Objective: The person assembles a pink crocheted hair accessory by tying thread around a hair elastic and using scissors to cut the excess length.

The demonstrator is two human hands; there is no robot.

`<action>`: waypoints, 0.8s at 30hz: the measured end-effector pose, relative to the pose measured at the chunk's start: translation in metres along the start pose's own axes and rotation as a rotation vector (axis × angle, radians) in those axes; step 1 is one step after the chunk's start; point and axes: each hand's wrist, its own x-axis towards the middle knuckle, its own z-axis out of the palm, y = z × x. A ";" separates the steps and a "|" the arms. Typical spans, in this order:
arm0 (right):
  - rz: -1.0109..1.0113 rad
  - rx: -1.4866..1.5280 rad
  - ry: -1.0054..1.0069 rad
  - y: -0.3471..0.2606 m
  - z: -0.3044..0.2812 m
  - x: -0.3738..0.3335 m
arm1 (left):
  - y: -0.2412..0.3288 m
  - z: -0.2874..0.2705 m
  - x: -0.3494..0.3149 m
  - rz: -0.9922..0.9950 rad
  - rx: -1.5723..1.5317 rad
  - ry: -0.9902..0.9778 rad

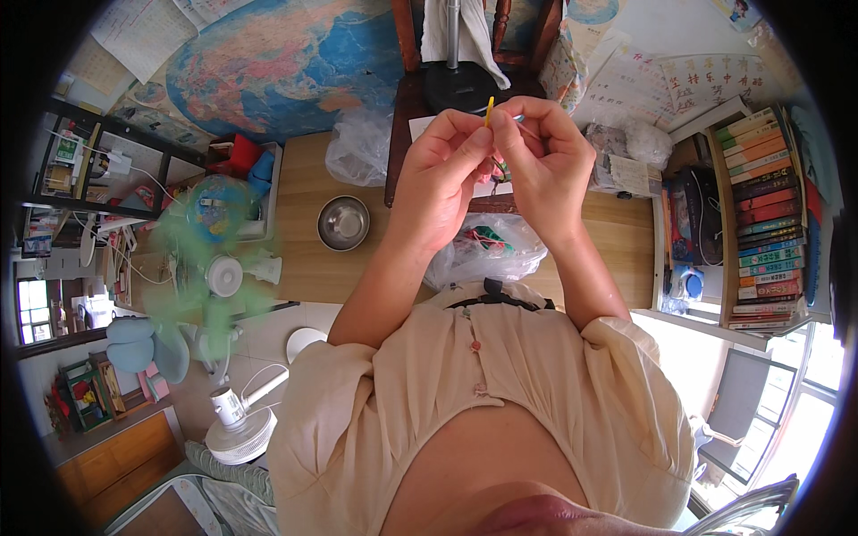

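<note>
stick: thin yellow stick (489,109), long axis upright, tip pointing far, poking above fingertips
left hand (440,170): thumb + forefinger pinched shut on stick
right hand (542,161): fingers closed at stick's lower part, exact hold unclear
below: plastic bag (483,255) on wooden table (304,250)

Two hands (447,165), one stick (489,110), one bowl (343,222).

Light wooden desk (308,259), pushed against a map-covered wall. On it: small steel bowl (343,222) left of centre; crumpled clear plastic bag (360,147) near the wall; second clear bag (487,250) holding coloured items, at front edge; dark wooden stand (407,116) at centre.
</note>
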 end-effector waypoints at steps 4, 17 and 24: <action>0.011 -0.009 -0.014 -0.001 -0.001 0.000 | 0.001 -0.001 0.001 0.018 0.029 -0.005; 0.035 -0.097 -0.045 -0.005 -0.007 0.001 | 0.001 0.000 0.002 0.069 0.132 0.087; 0.020 -0.237 -0.074 -0.017 -0.010 0.003 | 0.000 -0.004 0.002 0.080 0.186 0.080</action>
